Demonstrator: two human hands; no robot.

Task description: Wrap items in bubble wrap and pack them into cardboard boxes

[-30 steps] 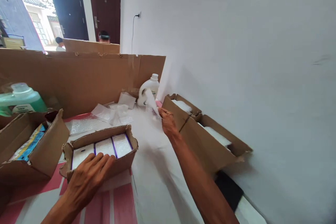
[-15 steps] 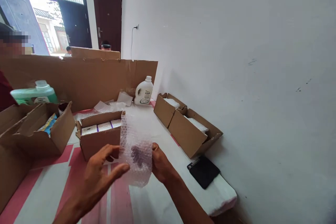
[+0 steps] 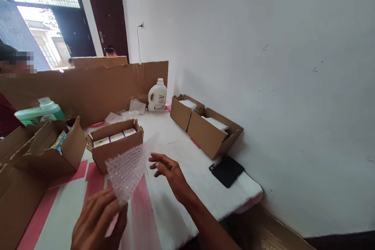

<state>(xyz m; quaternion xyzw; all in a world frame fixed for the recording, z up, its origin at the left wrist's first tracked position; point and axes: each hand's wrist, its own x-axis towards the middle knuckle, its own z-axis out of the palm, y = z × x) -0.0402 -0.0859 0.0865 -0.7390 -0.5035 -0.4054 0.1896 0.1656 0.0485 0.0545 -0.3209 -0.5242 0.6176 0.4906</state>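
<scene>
A clear bubble wrap bag (image 3: 127, 170) rises tilted from my left hand (image 3: 98, 218), whose fingers are closed on its lower end. To its right, my right hand (image 3: 168, 170) is held above the table with fingers apart and nothing in them. A small gap separates those fingertips from the bubble wrap. Just behind the bag stands a cardboard box (image 3: 115, 144) holding several white packs with purple edges. The bubble wrap covers part of that box's front.
Two cardboard bins (image 3: 205, 133) with bubble wrap stand along the wall, a black pouch (image 3: 227, 171) before them. A white jug (image 3: 158, 95) stands by a cardboard partition (image 3: 88, 90). More boxes (image 3: 58, 148) and a green bottle (image 3: 43, 111) are left. A person's sleeve (image 3: 8, 113) shows.
My right hand has let go of the bubble wrap and opened. My left hand has closed on it and brought it lower left. The view has shifted slightly.
</scene>
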